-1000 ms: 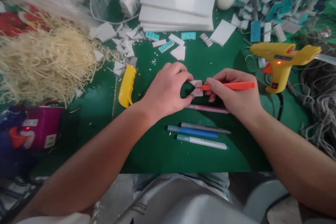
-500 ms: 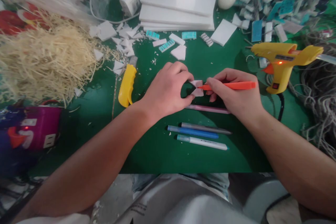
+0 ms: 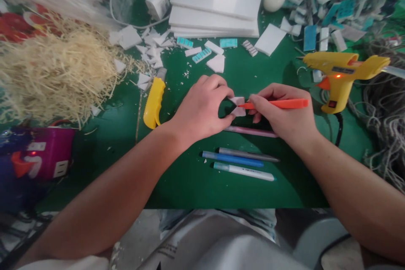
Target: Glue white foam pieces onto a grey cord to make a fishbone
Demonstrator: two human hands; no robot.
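Observation:
Between the thumb and fingers of my left hand [image 3: 205, 107] is a small white foam piece [image 3: 239, 112] with a notch in its left side, pinched at its edges. My right hand [image 3: 281, 107] grips an orange marker [image 3: 289, 103], its tip touching the foam piece at the notch. Just below the hands lies a pink marker [image 3: 253, 131], its ends partly hidden. Nearer the front edge rest a grey pen [image 3: 248, 154], a blue marker [image 3: 234, 159] and a white marker with a teal tip [image 3: 245, 171].
A yellow knife [image 3: 153, 103] lies left of my left arm. At right stands a yellow hot glue gun [image 3: 338, 78], its light lit. White foam sheets [image 3: 215, 4] are stacked at the back. Wood shavings [image 3: 57, 71] heap at left, foam scraps [image 3: 335, 4] at back right.
The view has shifted very slightly. Both hands, the foam piece and the orange marker keep practically the same positions.

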